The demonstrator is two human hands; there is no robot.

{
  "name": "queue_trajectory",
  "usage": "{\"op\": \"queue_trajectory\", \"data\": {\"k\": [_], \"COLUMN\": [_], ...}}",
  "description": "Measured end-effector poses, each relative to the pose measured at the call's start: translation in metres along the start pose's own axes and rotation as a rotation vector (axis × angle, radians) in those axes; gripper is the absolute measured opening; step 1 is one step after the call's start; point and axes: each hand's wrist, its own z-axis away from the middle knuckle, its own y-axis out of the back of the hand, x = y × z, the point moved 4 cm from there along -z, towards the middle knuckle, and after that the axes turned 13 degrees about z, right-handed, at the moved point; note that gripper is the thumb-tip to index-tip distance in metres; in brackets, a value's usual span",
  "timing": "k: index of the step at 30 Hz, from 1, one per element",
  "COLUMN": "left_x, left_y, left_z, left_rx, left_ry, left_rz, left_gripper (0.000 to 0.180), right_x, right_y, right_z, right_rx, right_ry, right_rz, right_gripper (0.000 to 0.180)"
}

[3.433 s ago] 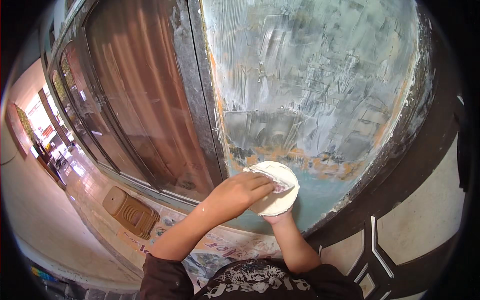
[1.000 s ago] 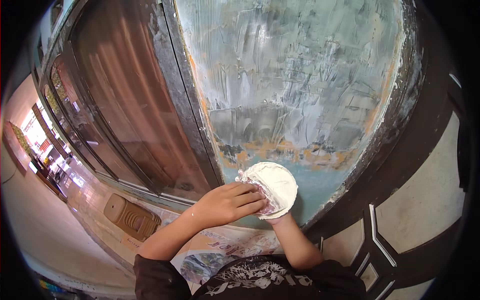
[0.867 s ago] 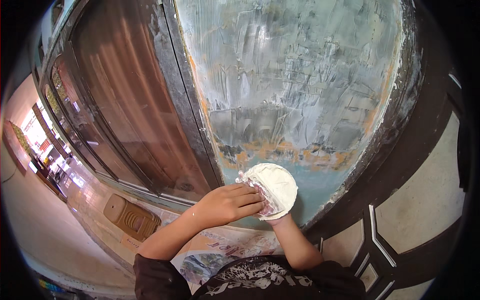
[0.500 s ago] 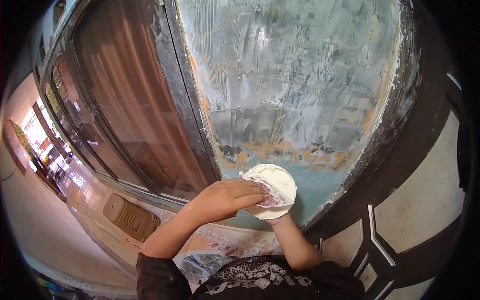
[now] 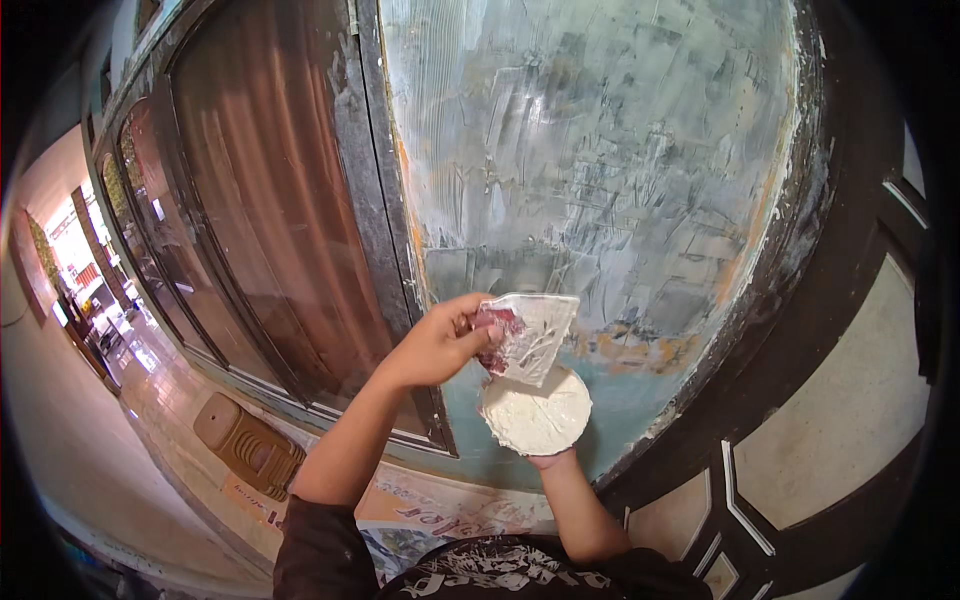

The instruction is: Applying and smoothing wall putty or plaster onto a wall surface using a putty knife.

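My left hand [image 5: 440, 345] is closed on a flat, square-edged putty spreader [image 5: 540, 330]. Its reddish surface shows near my fingers, and white paste smears the rest. Just below the spreader is a round holder of white putty [image 5: 537, 412], its top covered in thick paste with a ridge across it. My right hand [image 5: 553, 460] supports it from underneath; most of those fingers are hidden. Facing me stands a blue-green wall panel [image 5: 600, 160] streaked with thin grey-white putty, with orange-brown patches along its edges and lower part.
A window with a dark frame [image 5: 370, 150] and brown curtain [image 5: 260, 200] borders the panel on the left. Dark woodwork with pale panels [image 5: 830, 400] rises at right. A brown plastic stool [image 5: 247, 445] and a printed sheet [image 5: 420, 510] are on the floor.
My left hand has lifted the spreader off the putty and turned it, so its paste-covered face now shows. The putty holder sits slightly lower in view, and my view has shifted a little.
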Motion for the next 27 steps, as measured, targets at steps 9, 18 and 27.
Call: {"op": "queue_trajectory", "data": {"k": [9, 18, 27], "left_x": [0.113, 0.245, 0.141], "left_y": [0.058, 0.040, 0.039], "left_z": [-0.058, -0.127, -0.122], "left_rx": [0.406, 0.494, 0.503], "left_ry": [-0.476, -1.523, -1.332], "left_rz": [-0.272, -1.271, -1.463], "left_gripper": [0.033, 0.046, 0.042], "right_x": [-0.014, -0.039, -0.061], "right_y": [0.025, 0.042, 0.051], "right_z": [0.008, 0.017, 0.029], "right_rx": [0.075, 0.202, 0.215], "right_ry": [-0.035, -0.002, 0.075], "right_rz": [-0.160, -0.184, -0.165], "right_gripper": [0.069, 0.070, 0.070]}}
